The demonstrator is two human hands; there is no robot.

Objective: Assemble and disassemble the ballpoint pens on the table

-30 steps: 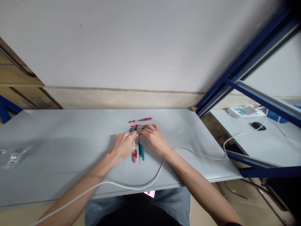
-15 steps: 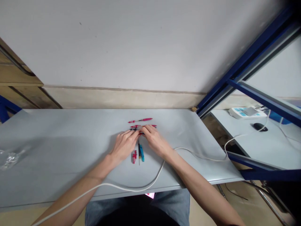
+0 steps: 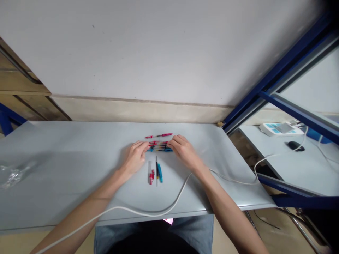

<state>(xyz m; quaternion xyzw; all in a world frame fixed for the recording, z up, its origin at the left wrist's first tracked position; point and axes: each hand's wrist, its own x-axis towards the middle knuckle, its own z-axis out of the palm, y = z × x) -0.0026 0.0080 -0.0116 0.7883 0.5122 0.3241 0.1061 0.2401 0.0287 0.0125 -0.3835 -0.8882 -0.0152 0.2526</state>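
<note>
Several pens with red and blue parts [image 3: 159,147] lie side by side across the table, between my two hands. My left hand [image 3: 137,155] has its fingers closed at the left end of a red pen [image 3: 159,143] in this row. At the right end of the same pen, my right hand [image 3: 182,150] is closed, its fingertips partly hiding the pen ends. Another red pen [image 3: 166,134] lies apart, just beyond the row. Nearer to me are a clear barrel with red parts [image 3: 151,177], a thin refill [image 3: 156,169] and a blue pen barrel [image 3: 160,173].
A white cable [image 3: 148,213] runs over the table [image 3: 79,141] from my left forearm towards the right. Crumpled clear plastic [image 3: 12,176] lies at the left. Beyond the blue frame [image 3: 291,109], a black mouse [image 3: 296,146] and a white device [image 3: 280,129] rest on another table.
My hands have drawn apart, the left one leftwards and the right one rightwards, from close together over the row to its two ends. More of the pens and the clear barrel now show.
</note>
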